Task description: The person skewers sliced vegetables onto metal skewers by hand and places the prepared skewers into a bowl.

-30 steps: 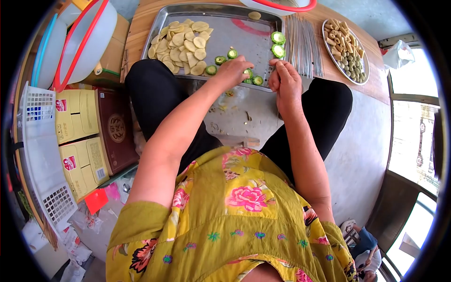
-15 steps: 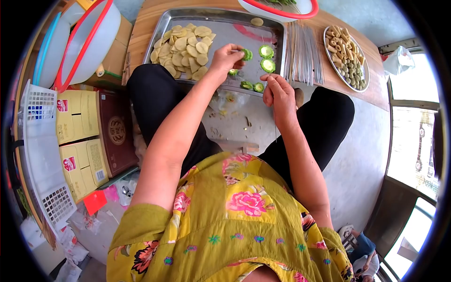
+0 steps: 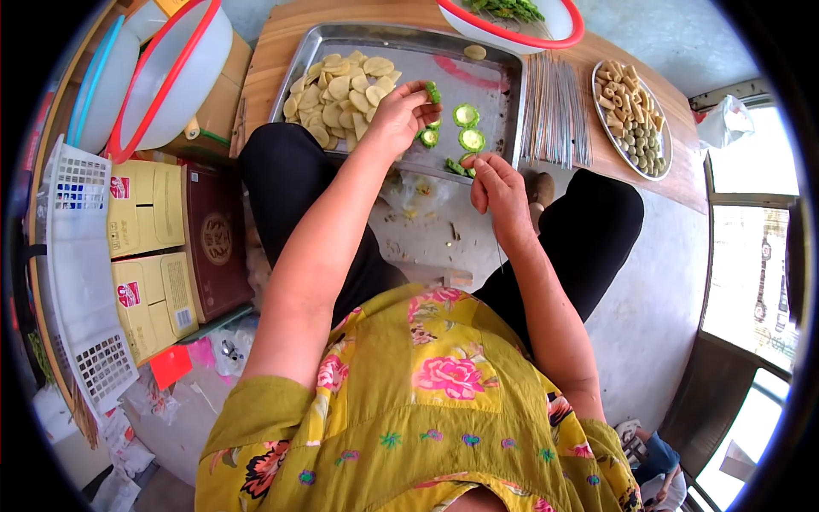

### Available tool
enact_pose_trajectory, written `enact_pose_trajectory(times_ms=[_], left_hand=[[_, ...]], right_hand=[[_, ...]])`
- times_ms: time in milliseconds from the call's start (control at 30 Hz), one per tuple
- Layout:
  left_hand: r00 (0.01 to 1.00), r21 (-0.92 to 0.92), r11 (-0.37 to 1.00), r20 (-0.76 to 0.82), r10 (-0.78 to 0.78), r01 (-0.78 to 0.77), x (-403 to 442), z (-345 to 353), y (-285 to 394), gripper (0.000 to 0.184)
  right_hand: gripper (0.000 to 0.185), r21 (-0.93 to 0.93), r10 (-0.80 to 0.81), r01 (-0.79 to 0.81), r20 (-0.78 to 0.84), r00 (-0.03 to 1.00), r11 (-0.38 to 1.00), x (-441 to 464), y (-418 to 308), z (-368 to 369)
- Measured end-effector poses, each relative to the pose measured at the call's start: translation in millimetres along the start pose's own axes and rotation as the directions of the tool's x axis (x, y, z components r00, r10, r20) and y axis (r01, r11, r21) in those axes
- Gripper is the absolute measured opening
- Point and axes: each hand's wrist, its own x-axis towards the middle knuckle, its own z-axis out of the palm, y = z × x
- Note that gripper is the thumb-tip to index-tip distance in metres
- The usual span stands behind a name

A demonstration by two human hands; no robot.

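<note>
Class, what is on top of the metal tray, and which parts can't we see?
On the metal tray: heaped pale slices, a lone slice near the far right corner, and green slices. Covered: the heap's lower slices, the tray beneath, and whatever the left hand hides.

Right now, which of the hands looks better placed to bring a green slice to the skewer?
Probably the left hand: its fingers pinch a green slice, while the right hand grips the thin skewer.

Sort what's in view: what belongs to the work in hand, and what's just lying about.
Seemingly part of the work:
- green slices
- metal tray
- thin sticks
- pale slices, probably

Apparently just lying about:
- yellow boxes
- red sheet
- brown box
</note>
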Motion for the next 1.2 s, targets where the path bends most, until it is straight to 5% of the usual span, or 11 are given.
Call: enact_pose_trajectory(times_ms=[167, 300, 467, 1200], left_hand=[[0.998, -0.349, 0.936, 0.052, -0.032, 0.048, -1.1, 4.1, 6.6, 0.016], [0.999, -0.241, 0.970, 0.008, 0.040, -0.037, -0.3, 6.4, 5.4, 0.023], [1.000, -0.450, 0.893, 0.004, 0.007, -0.004, 1.6, 5.0, 5.7, 0.022], [0.996, -0.460, 0.888, 0.090, 0.023, 0.021, -1.0, 11.2, 4.0, 0.035]], right_hand=[[0.022, -0.028, 0.011, -0.010, 0.051, 0.999, 1.000, -1.4, 3.5, 2.2], [0.022, -0.095, 0.006, 0.000, 0.066, 0.998, 0.995, -4.9, -0.6, 6.4], [0.023, -0.114, 0.003, 0.008, 0.091, 0.996, 0.993, -7.1, 0.0, 11.0], [0.023, -0.078, 0.003, 0.003, 0.077, 0.997, 0.997, -5.6, -2.7, 12.2]])
